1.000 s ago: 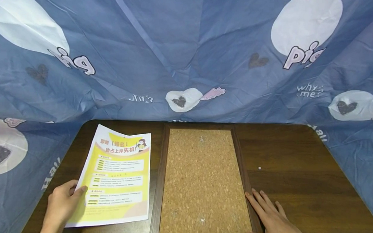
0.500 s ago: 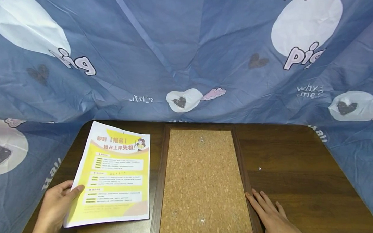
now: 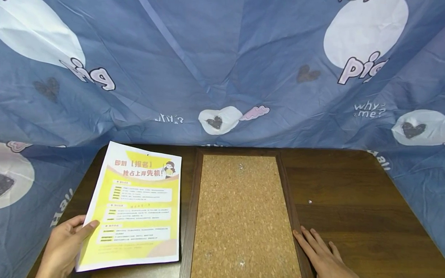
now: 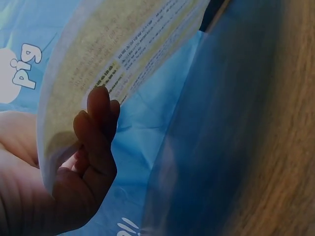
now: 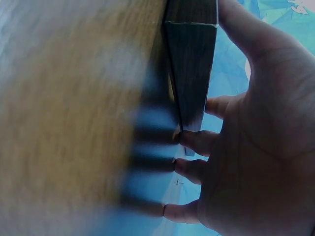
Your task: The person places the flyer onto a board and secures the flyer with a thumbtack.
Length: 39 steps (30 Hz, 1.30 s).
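In the head view, the paper sheet (image 3: 139,209) is lifted at the left of the desk (image 3: 356,192); its top left corner sits a little higher and farther left than a second ago, and its top edge, which dipped in the middle then, now runs nearly straight. The left hand (image 3: 66,242) has slid slightly left with it, its grip clamped on the sheet's lower left edge, thumb on the printed face. The right hand (image 3: 330,261) has not shifted: its grip is spread, fingers straight against the right side of the framed corkboard (image 3: 245,213), thumb at the lower right corner, hiding part of the frame. The dark frame (image 3: 190,219) surrounds a cork panel bearing a few small, clear, shiny bits, too small to name. The sheet is just left of the board. Another tiny shiny thing (image 3: 310,202) lies to the right, and a patterned blue cloth (image 3: 247,70) hangs behind the desk.

In the left wrist view, the sheet curves into the hand, between thumb and fingers.

In the right wrist view, the fingers are apart, reaching past the frame's side toward the desk, and the thumb lies along the frame.
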{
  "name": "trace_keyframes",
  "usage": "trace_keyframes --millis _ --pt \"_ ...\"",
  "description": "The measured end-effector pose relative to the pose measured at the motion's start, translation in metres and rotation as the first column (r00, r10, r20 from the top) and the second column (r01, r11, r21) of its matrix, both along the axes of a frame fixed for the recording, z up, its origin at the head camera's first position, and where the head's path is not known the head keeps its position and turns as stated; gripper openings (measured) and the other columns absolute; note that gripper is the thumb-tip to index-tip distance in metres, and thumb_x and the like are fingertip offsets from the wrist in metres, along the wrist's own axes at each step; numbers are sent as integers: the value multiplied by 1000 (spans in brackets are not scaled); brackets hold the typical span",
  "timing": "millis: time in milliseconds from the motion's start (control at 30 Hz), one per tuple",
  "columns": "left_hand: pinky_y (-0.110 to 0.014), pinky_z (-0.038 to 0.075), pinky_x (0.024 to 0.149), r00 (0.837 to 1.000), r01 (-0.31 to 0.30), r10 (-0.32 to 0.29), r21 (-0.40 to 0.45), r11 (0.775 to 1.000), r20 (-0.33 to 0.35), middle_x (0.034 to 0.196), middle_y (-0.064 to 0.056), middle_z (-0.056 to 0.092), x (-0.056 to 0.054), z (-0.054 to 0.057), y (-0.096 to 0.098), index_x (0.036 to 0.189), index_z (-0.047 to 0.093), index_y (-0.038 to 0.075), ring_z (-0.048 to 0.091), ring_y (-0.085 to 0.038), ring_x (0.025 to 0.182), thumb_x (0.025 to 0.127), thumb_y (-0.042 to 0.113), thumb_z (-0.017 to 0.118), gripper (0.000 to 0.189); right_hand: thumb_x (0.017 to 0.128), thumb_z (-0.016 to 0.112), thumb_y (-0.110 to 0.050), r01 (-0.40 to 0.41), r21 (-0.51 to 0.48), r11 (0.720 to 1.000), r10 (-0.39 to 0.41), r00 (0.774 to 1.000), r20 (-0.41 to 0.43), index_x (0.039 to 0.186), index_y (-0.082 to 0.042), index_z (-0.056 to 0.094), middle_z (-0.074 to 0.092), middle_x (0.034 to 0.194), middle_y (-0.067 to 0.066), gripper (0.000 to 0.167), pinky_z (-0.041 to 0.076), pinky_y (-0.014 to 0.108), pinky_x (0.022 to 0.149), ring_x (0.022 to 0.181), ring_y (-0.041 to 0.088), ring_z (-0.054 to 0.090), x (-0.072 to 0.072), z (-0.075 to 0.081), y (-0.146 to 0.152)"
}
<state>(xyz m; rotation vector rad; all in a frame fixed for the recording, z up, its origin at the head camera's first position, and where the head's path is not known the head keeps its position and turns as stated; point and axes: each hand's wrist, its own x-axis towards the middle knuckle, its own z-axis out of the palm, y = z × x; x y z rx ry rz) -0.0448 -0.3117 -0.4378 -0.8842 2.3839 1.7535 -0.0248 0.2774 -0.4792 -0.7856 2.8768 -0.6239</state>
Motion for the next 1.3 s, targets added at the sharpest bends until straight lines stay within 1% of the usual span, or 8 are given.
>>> trace_keyframes --millis 200,300,500,733,833,933,1133,1300 --pt "-38 59 60 1000 -13 15 63 998 -25 87 -5 73 1 2 3 138 37 -18 73 -22 72 101 4 53 46 85 63 -67 5 3 1000 -5 1000 25 160 -20 17 29 154 29 100 31 84 77 133 59 30 -1 -1 1" --pt "-39 59 61 999 -10 13 94 996 -32 87 -3 73 1 4 4 139 37 -17 73 -23 73 101 5 54 47 85 64 -66 4 -4 1000 -4 999 40 160 -20 17 29 154 29 100 30 84 77 133 60 29 -1 -1 1" --pt "-39 59 63 998 23 -16 141 990 -55 87 -1 73 2 7 9 138 37 -15 73 -23 76 101 6 54 46 85 66 -64 14 -4 1000 -13 997 76 160 -22 16 28 153 30 100 29 84 80 133 60 27 -2 -2 1" --pt "-37 59 65 997 56 -44 214 975 -63 87 3 74 3 11 13 139 38 -13 73 -20 78 101 9 56 47 85 66 -64 8 -11 1000 -8 998 61 160 -20 17 29 153 30 100 29 84 79 133 60 28 -2 -2 1" --pt "-37 59 66 995 77 -59 240 968 -82 88 3 74 3 11 14 138 39 -13 73 -21 79 101 11 58 47 85 65 -64 11 -12 1000 -10 998 62 160 -20 17 29 153 30 100 29 84 80 133 60 27 -2 -1 1" --pt "-38 59 65 992 89 -64 261 961 -106 88 2 75 4 11 17 134 42 -12 73 -22 79 101 12 59 44 86 64 -65 15 -15 1000 -14 997 71 160 -20 17 29 154 29 99 28 84 80 134 60 27 -1 -1 1" --pt "-37 59 64 988 93 -50 308 947 -146 88 -2 75 2 10 24 119 57 -1 73 -24 78 99 11 62 25 86 62 -66 19 -19 1000 -18 997 78 160 -19 18 28 154 29 98 27 85 81 135 59 26 -1 0 1" --pt "-38 59 65 985 112 -63 320 941 -158 90 -5 75 1 9 32 118 58 -2 73 -26 79 99 11 62 23 86 62 -67 22 -15 1000 -21 996 89 160 -20 17 28 154 29 98 27 84 82 135 59 26 -1 1 0"
